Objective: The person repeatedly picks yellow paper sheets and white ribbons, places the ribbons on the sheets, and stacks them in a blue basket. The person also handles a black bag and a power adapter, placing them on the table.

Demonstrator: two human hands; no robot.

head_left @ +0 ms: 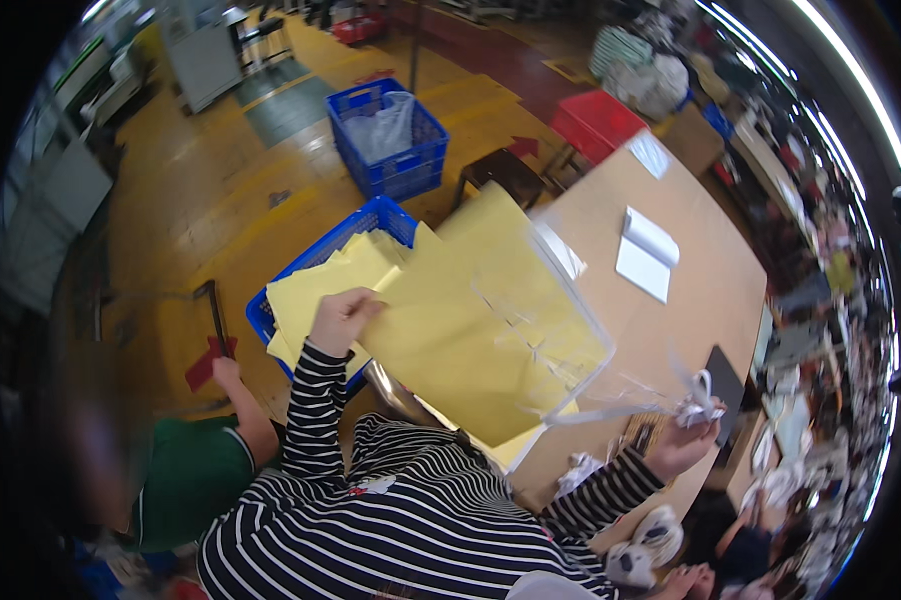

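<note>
A large yellow sheet [461, 310] hangs tilted in front of me, partly over the table. My left hand [345, 318] is closed on its left edge, fingers pinched. Clear, shiny film with thin white strands lies across the sheet's right side. Out to the right, my right hand [683, 442] is closed around a bunched white strip [699, 400], whose tail runs back to the sheet's lower right edge. More yellow sheets [321, 295] lie loosely stacked in a blue basket [293, 262] beside my left hand.
The brown table [711, 260] carries an open notebook [648, 252]. Behind the basket are a blue crate [396, 170] with clear plastic, a dark stool [506, 175] and a red bin [599, 125]. A person in a green shirt [193, 480] is close at my left.
</note>
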